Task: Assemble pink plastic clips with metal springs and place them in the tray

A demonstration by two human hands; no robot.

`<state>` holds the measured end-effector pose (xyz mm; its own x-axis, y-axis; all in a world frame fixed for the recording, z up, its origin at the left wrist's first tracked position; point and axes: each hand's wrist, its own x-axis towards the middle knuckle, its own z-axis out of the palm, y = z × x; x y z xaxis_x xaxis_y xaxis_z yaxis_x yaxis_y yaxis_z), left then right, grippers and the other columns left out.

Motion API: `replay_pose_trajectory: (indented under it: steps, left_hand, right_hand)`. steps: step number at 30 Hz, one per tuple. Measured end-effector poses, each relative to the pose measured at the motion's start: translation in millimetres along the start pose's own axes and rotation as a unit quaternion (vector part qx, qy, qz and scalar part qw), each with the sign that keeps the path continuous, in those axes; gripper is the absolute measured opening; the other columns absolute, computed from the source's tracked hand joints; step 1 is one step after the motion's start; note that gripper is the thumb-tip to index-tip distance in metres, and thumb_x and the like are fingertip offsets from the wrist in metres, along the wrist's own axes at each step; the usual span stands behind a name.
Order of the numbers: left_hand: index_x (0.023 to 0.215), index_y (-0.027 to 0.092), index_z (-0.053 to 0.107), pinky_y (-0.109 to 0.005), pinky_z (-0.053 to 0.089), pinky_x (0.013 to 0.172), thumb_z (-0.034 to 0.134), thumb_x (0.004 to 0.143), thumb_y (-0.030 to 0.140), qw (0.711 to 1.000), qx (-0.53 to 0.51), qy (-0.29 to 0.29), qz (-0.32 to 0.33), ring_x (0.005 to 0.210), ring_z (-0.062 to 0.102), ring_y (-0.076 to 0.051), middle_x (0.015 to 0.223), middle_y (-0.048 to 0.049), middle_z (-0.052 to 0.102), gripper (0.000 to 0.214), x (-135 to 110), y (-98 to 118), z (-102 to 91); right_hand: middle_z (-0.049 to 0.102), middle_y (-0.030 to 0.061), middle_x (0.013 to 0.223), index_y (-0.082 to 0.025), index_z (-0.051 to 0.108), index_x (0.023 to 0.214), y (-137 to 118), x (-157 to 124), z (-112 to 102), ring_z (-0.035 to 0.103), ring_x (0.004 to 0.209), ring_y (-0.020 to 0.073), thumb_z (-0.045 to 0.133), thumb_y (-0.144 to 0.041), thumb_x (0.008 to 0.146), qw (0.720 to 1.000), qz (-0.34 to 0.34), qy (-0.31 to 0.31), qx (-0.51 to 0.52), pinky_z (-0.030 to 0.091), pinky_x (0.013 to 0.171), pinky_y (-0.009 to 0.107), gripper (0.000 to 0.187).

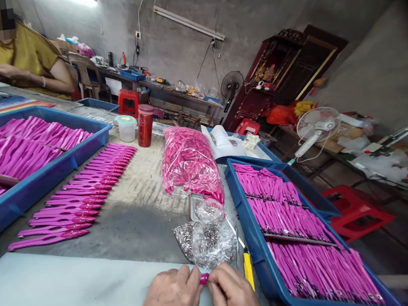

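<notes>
My left hand [172, 293] is closed around a small magenta plastic piece [204, 278], and only a short bit of it shows. At its other end, the fingertips of my right hand [236, 295] pinch together on it. Both hands are over a pale white mat [68, 293] at the table's front edge. Just beyond them is an open clear plastic bag [212, 239] with many tiny silvery metal parts [184, 237]. A yellow-handled tool [248, 269] lies beside my right hand.
A row of slim magenta plastic tools [79, 200] lies left. Blue trays full of similar magenta tools stand left [21, 215] and right [253, 251]. A bag of pink pieces [190, 159], a red tumbler [145, 125] and a lidded tub [127, 127] stand behind. A person [36, 54] sits far left.
</notes>
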<state>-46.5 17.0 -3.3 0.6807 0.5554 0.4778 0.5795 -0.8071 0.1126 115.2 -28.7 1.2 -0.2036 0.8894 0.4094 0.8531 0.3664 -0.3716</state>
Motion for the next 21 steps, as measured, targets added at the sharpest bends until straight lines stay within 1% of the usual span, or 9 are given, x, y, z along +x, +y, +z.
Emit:
replay_pose_trajectory:
  steps: [2,6,9,11,15,17,19,21]
  left_hand:
    - [0.072,0.021,0.046,-0.027,0.043,0.039,0.055,0.074,0.009,1.0,0.007,-0.005,0.003,0.044,0.055,-0.016,0.059,0.0042,0.053,0.016,-0.5,0.0,0.3]
    - [0.072,0.022,0.044,-0.026,0.04,0.039,0.054,0.071,0.006,1.0,0.028,0.003,0.012,0.045,0.054,-0.015,0.06,0.0049,0.052,0.018,-0.8,0.7,-0.4]
    - [0.072,0.021,0.043,-0.025,0.038,0.039,0.05,0.071,0.005,0.999,0.041,0.008,0.016,0.045,0.054,-0.014,0.059,0.0049,0.051,0.018,-0.5,1.3,-1.5]
    - [0.072,0.021,0.043,-0.025,0.038,0.039,0.048,0.072,0.004,0.999,0.045,0.001,0.019,0.045,0.054,-0.015,0.059,0.0046,0.051,0.018,-0.2,1.8,-1.4]
    - [0.073,0.021,0.045,-0.026,0.04,0.039,0.049,0.072,0.004,0.999,0.04,-0.012,0.017,0.046,0.055,-0.016,0.06,0.004,0.052,0.018,0.5,2.1,-0.4]
    - [0.072,0.021,0.045,-0.027,0.041,0.038,0.051,0.071,0.004,0.999,0.032,-0.011,0.014,0.045,0.055,-0.016,0.059,0.0041,0.053,0.018,0.9,1.6,-0.4]
    - [0.071,0.021,0.046,-0.027,0.042,0.039,0.053,0.072,0.005,1.0,0.02,-0.014,0.008,0.045,0.055,-0.017,0.059,0.0041,0.054,0.018,1.2,0.6,-0.7]
    - [0.073,0.021,0.046,-0.027,0.044,0.04,0.054,0.075,0.008,1.0,0.003,-0.017,0.001,0.045,0.056,-0.017,0.06,0.0039,0.055,0.015,1.3,-0.5,-1.2]
  right_hand:
    - [0.048,-0.0005,0.061,-0.021,0.045,0.066,-1.0,0.0,2.2,0.05,0.057,0.0137,0.035,-0.014,0.085,1.0,0.013,0.015,0.005,0.035,0.052,0.024,0.023]
    - [0.047,-0.0011,0.058,-0.021,0.043,0.061,-2.6,1.2,5.1,0.048,0.053,0.0132,0.034,-0.013,0.083,0.999,0.004,0.038,0.0,0.033,0.05,0.024,0.025]
    - [0.047,-0.0012,0.058,-0.021,0.043,0.061,-3.6,2.7,4.2,0.049,0.053,0.013,0.034,-0.013,0.083,0.999,0.026,0.025,0.013,0.033,0.05,0.023,0.025]
    - [0.048,-0.001,0.059,-0.021,0.043,0.062,-4.2,3.8,3.1,0.05,0.055,0.0132,0.035,-0.013,0.083,0.999,0.037,0.014,0.01,0.035,0.051,0.023,0.025]
    - [0.049,-0.0001,0.059,-0.021,0.044,0.062,-4.1,4.6,3.5,0.05,0.056,0.014,0.034,-0.011,0.082,1.0,0.006,-0.009,-0.019,0.036,0.051,0.024,0.025]
    - [0.048,-0.0001,0.058,-0.021,0.043,0.06,-3.1,5.1,2.9,0.05,0.055,0.0143,0.034,-0.012,0.082,1.0,0.015,0.003,-0.021,0.036,0.05,0.024,0.025]
    - [0.048,-0.0011,0.058,-0.021,0.043,0.061,-1.3,6.6,-1.1,0.049,0.053,0.0136,0.038,-0.014,0.082,0.999,0.037,0.002,-0.009,0.037,0.049,0.023,0.022]
    - [0.049,-0.0028,0.059,-0.021,0.045,0.065,1.5,9.2,-8.7,0.049,0.052,0.0121,0.047,-0.016,0.08,0.998,0.059,-0.028,0.012,0.038,0.048,0.021,0.016]
